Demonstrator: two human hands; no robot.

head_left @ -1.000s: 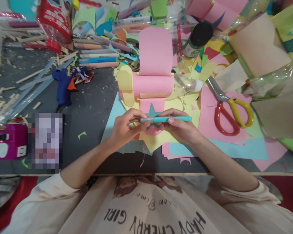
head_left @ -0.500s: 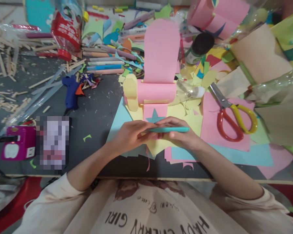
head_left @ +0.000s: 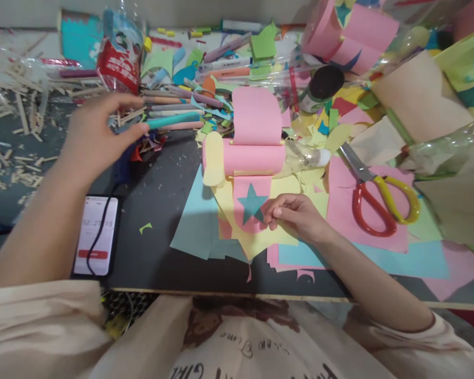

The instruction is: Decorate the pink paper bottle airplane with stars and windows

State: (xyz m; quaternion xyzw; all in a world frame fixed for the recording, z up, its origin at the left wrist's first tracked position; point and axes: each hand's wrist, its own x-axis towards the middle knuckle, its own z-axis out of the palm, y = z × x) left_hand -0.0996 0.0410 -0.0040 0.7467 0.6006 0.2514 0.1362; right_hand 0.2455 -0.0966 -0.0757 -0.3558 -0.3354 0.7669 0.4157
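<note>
My left hand [head_left: 97, 137] is raised over the left part of the table, its fingers pinched on a teal marker [head_left: 174, 120] whose tip points right toward a row of markers [head_left: 169, 102]. My right hand [head_left: 296, 215] rests with curled fingers on the edge of a pink paper strip [head_left: 248, 202] bearing a teal star [head_left: 253, 204]. That strip hangs from a pink paper roll [head_left: 255, 158] with a yellow end piece [head_left: 214, 158]. Yellow and blue sheets [head_left: 197, 226] lie beneath.
Red-and-yellow scissors [head_left: 375, 195] lie on pink paper to the right. A phone [head_left: 97, 234] with a cable sits front left. A blue glue gun [head_left: 122, 163] hides partly behind my left hand. A red-labelled bottle [head_left: 120, 58], wooden sticks [head_left: 19, 105] and paper scraps crowd the back.
My left hand has taken the teal marker away from the star and carried it up and left toward the marker row. My right hand let go of the marker and stays on the pink strip.
</note>
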